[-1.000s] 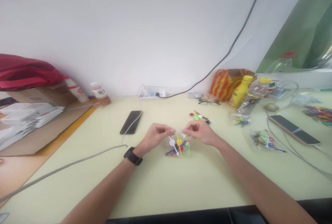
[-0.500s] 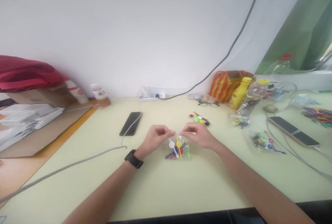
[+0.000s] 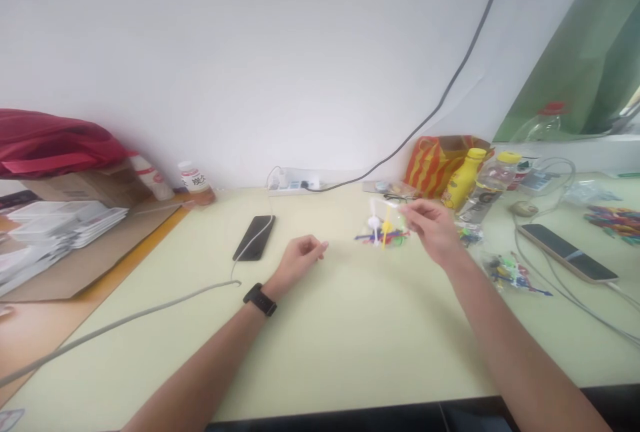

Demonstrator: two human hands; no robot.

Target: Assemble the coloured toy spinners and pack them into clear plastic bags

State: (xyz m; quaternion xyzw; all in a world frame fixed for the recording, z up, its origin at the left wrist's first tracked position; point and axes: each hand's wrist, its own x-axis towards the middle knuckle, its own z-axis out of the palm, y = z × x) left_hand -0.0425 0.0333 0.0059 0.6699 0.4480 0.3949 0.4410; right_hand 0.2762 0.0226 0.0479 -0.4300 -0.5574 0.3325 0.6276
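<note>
My right hand (image 3: pixel 434 229) pinches the top right edge of a small clear plastic bag (image 3: pixel 385 227), which hangs to the left of my fingers. A white and a yellow arrow-shaped plastic piece show upright in it, above blue, red and green pieces. My left hand (image 3: pixel 300 257) is closed over the table, thumb against curled fingers, with nothing seen in it. A black band sits on that wrist. The loose colourful pieces behind the bag are hidden now.
Two more filled bags, one in front (image 3: pixel 513 273), lie right of my right hand. Near them are a phone (image 3: pixel 567 253), cables and bottles (image 3: pixel 465 179). A dark phone (image 3: pixel 254 239) lies beyond my left hand. A grey cable (image 3: pixel 140 315) crosses the table's left side.
My right hand has carried the bag away to the right and farther back. My left hand has let go of the bag and stays near its earlier place.
</note>
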